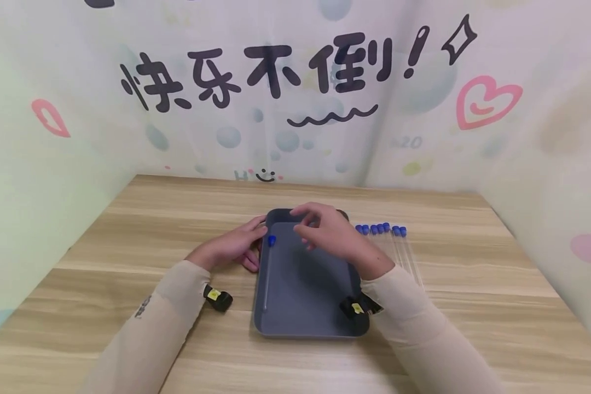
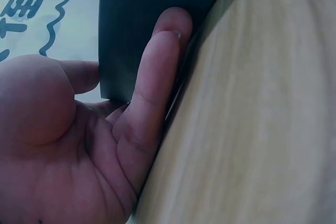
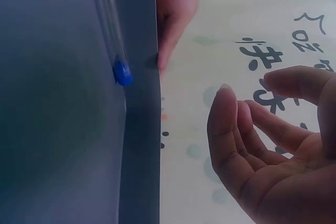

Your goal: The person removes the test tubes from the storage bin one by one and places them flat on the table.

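A grey tray (image 1: 310, 326) lies on the table. My left hand (image 1: 233, 244) is at its left side, with the thumb at the rim and the straight fingers (image 2: 152, 72) pressing the outer wall. Inside the tray, along the left wall, lies a clear slim tube (image 1: 267, 279) with a blue cap (image 3: 123, 73). Above the tray's far half is my right hand (image 1: 331, 232), its fingers loosely bent, a gap showing between thumb and forefinger (image 3: 223, 124). It holds nothing.
Several more clear tubes with blue caps (image 1: 380, 227) lie side by side on the table right of the tray, partly hidden behind my right forearm. The wooden table (image 1: 477, 262) reaches back to a printed cloth (image 1: 399, 148), with pale side walls left and right.
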Demonstrator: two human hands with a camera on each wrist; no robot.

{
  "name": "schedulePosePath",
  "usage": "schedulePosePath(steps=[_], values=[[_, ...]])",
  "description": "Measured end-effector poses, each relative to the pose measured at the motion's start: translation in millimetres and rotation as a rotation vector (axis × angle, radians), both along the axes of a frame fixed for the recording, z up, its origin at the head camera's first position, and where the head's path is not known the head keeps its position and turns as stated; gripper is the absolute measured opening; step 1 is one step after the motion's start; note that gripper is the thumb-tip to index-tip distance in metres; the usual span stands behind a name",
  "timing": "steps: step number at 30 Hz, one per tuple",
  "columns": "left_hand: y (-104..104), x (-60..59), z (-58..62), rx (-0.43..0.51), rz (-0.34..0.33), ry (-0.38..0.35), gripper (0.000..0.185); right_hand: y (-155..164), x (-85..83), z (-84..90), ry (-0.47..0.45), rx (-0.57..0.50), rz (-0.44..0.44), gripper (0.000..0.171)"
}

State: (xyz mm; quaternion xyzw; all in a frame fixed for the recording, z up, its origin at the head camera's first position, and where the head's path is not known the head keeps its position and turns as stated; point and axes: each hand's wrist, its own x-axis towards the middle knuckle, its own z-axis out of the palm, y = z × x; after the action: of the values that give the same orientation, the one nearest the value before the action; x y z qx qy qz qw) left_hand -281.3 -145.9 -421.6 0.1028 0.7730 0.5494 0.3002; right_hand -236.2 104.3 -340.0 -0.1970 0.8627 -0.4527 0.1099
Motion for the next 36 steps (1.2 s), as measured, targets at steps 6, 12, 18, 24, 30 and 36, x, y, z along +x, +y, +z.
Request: schedulePosePath(steps=[6, 12, 18, 24, 30, 36], values=[[1.6, 1.8, -0.7, 0.018, -0.001, -0.009, 0.051, -13.6, -8.4, -6.7, -0.041, -0.011, 0.008, 0.04], [2.9, 3.8, -0.5, 0.03, -0.007, -0.015, 0.051, -21.4, -15.0, -19.3, -0.081, -0.024, 0.012, 0.043], [6.1, 5.0, 1.0, 0.039, -0.014, -0.015, 0.049, -25.5, -21.1, -36.1, -0.127, -0.054, -0.004, 0.043], [7.2, 4.5, 1.9, 0.036, 0.01, -0.022, 0.049, -31.8, -20.6, -43.0, -0.169, -0.081, 0.016, 0.041], [2.8, 1.8, 3.4, 0.033, 0.009, -0.019, 0.051, -39.4, -22.6, -50.2, -0.205, -0.06, 0.034, 0.041], [-1.3, -1.1, 2.1, 0.03, 0.005, -0.021, 0.051, -44.1, -21.9, -54.8, -0.29, -0.072, 0.105, 0.051]])
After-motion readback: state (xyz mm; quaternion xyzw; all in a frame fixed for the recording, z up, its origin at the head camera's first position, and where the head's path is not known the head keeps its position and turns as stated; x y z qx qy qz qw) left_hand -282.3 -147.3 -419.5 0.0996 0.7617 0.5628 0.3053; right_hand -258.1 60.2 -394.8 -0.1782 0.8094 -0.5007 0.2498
